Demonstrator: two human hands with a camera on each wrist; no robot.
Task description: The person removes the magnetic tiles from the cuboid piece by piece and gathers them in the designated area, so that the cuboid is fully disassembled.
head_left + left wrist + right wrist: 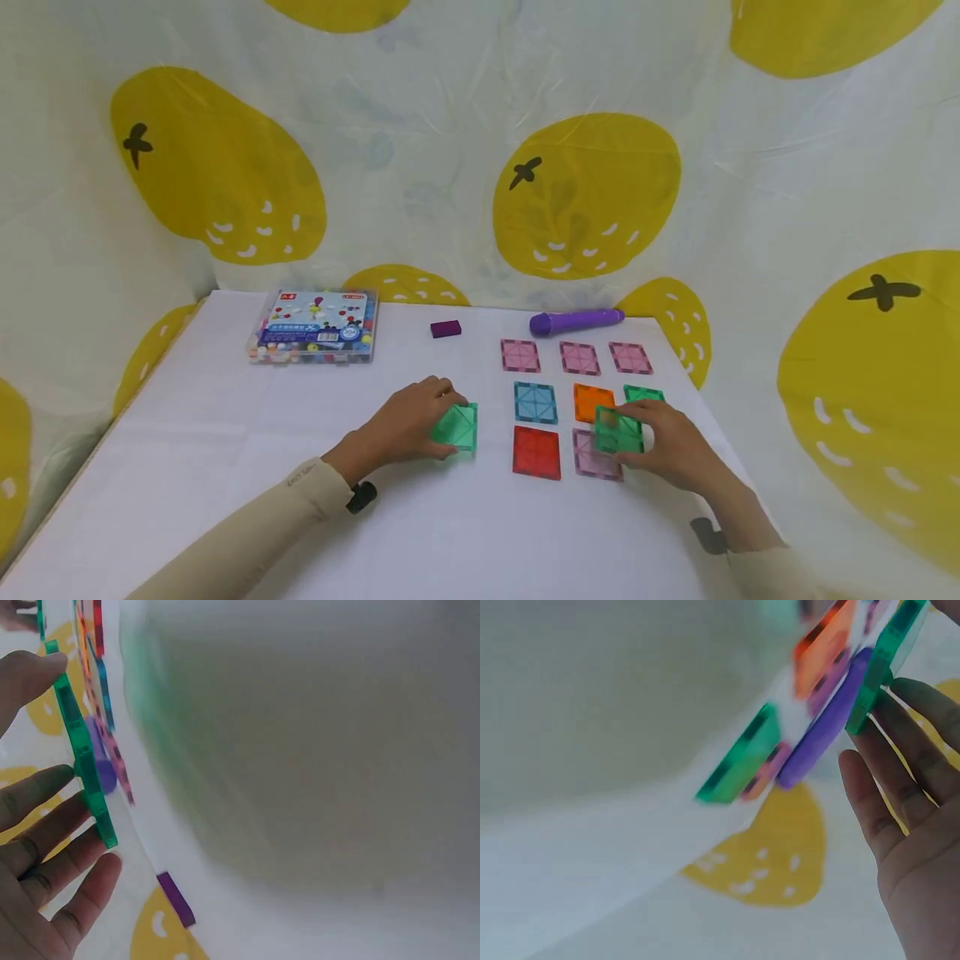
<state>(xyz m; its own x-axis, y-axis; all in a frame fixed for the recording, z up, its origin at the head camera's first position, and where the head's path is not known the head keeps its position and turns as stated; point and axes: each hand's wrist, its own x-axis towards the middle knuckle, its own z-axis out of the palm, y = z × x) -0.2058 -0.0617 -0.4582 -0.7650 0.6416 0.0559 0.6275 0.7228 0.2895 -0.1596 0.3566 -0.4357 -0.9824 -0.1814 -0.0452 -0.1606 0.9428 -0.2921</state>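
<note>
Left hand: the left hand point(408, 427) grips a green square tile point(456, 427) between thumb and fingers; the left wrist view shows the tile point(84, 757) edge-on with fingers point(45, 847) along one side and the thumb at its top edge.
Left tile's place: at the fingertips, low over the white table point(225, 433); whether it touches the surface cannot be told.
Right hand: the right hand point(667, 446) holds a second green tile point(618, 430) by its edge, fingers point(900, 795) curled behind it in the right wrist view.
Right tile's place: tilted up, overlapping the pale purple tile point(595, 457) beneath it and the orange tile point(591, 401) just beyond.
Between the hands: a red tile point(536, 452) and a blue tile point(536, 402).
Just past the right fingertips: a third green tile point(643, 394) lying flat.
Farther out from the right hand: three pink tiles point(577, 357) in a row, then a purple pen point(576, 321) at the table's far edge.
Beyond the left hand: a small purple block point(446, 328), and farther left a clear bead box point(315, 326).
</note>
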